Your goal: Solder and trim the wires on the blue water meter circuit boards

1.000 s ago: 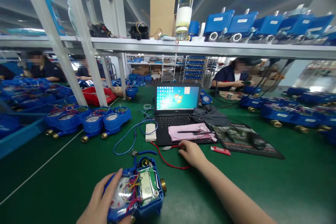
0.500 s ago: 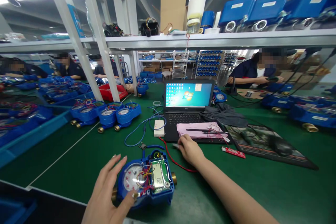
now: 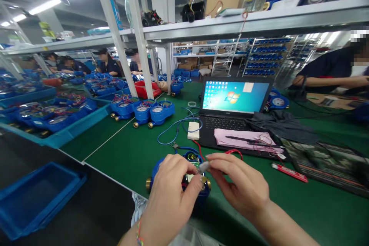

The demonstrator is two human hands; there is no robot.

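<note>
A: What are the two hands doing?

B: They meet above a blue water meter (image 3: 161, 169) lying on the green table (image 3: 288, 207). The left hand (image 3: 170, 196) covers most of it, fingers curled, thumb and forefinger pinched. The right hand (image 3: 242, 188) pinches a small grey connector (image 3: 203, 166) against the left fingertips; a red wire (image 3: 235, 151) loops from it.

A: And just beyond?

B: A blue cable (image 3: 173, 130) curls to a white box (image 3: 193, 130) touching the left edge of an open laptop (image 3: 233, 111). Its screen shows a Windows desktop with the flag logo; the icon labels are too small to read. A pink cloth (image 3: 245, 138) lies over its front, a dark pen on top.

A: Any other writing?

B: A red lighter (image 3: 289, 172) lies right of the hands, its print unreadable. Left, three blue meters (image 3: 142, 111) stand in a row, and a blue tray (image 3: 34, 196) sits lower. Other people sit at the tables behind.
</note>
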